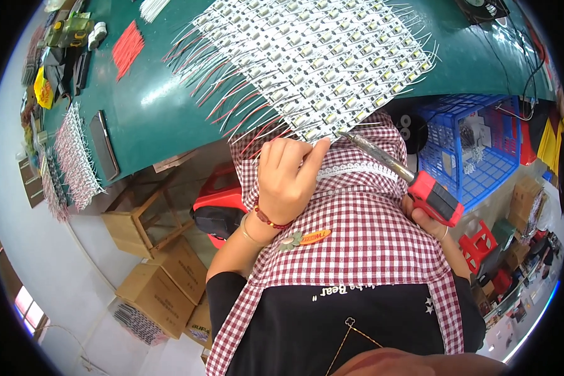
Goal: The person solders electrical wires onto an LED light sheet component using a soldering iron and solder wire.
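Note:
A white panel of many small circuit boards point(319, 59) lies on the green table, reaching over its near edge above my lap. Small chips stand in rows on it, and thin red and white wires point(232, 106) fringe its left side. At the panel's near corner my left hand point(287, 178) is closed, its thumb and fingertips against the boards; what they pinch is too small to make out. My right hand point(425, 219), partly hidden behind the handle, grips a red and black soldering iron point(437, 197). Its tip points left and meets the same corner, close to my left fingertips.
On the green table point(160, 122) lie red wires point(128, 50), a phone point(104, 144) and a bundle of wired pieces point(75, 156). A blue plastic basket point(467, 169) stands right of my lap. Cartons point(156, 297) and a red stool point(219, 194) are at the left. A fan point(482, 9) sits far right.

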Demonstrator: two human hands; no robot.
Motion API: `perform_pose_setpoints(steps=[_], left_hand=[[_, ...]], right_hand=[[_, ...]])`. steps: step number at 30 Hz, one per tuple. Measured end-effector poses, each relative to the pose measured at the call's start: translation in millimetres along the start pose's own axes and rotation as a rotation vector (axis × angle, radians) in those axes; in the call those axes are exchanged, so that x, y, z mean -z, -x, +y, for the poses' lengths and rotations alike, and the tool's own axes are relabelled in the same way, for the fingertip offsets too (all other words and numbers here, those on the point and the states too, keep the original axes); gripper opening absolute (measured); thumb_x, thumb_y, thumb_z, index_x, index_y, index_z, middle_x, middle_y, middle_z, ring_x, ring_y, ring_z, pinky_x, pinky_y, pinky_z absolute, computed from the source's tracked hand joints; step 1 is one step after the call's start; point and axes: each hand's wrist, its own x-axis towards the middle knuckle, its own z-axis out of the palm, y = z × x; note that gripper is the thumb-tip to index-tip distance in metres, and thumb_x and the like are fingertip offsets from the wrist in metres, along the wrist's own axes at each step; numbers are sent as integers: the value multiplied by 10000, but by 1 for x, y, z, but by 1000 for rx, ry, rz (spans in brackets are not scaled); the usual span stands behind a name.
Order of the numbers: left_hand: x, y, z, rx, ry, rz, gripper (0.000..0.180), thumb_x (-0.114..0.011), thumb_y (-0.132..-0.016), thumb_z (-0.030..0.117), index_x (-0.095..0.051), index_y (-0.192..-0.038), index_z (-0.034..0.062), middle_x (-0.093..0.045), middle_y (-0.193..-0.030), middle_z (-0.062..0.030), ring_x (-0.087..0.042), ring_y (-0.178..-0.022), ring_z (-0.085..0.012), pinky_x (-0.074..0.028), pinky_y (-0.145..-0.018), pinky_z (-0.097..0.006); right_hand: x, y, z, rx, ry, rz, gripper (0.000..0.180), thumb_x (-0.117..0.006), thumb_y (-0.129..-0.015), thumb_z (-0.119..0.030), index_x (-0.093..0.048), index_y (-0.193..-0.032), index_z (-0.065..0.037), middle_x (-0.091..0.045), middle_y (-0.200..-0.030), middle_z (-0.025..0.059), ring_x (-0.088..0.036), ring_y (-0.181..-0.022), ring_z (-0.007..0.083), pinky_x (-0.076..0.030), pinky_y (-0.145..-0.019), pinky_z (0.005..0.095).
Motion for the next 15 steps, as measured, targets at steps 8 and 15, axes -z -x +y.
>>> perform_pose_setpoints(steps=[8,15], left_hand=[[4,-6,7,-96,18,46,300,-657,-674,-22,-725,-955,57,-541,-765,-22,-518,-693,-192,-367,-634,-327],[-3,-2,-1,-34,-67,-23,299,-645,-673,-19,-714,-954,53,-526,-767,-24,-512,-686,-199,-368,-628,-336]], right_hand=[[5,4,10,-58,32,-15,362,-719,-794,-412,-640,-783,-59,-606,-707,43,-604,-614,209,-438,-549,324],[2,1,-1,-48,-45,-2,327,-727,-800,-375,-642,-791,-59,-603,-708,43,-600,-615,204,-437,-555,319]])
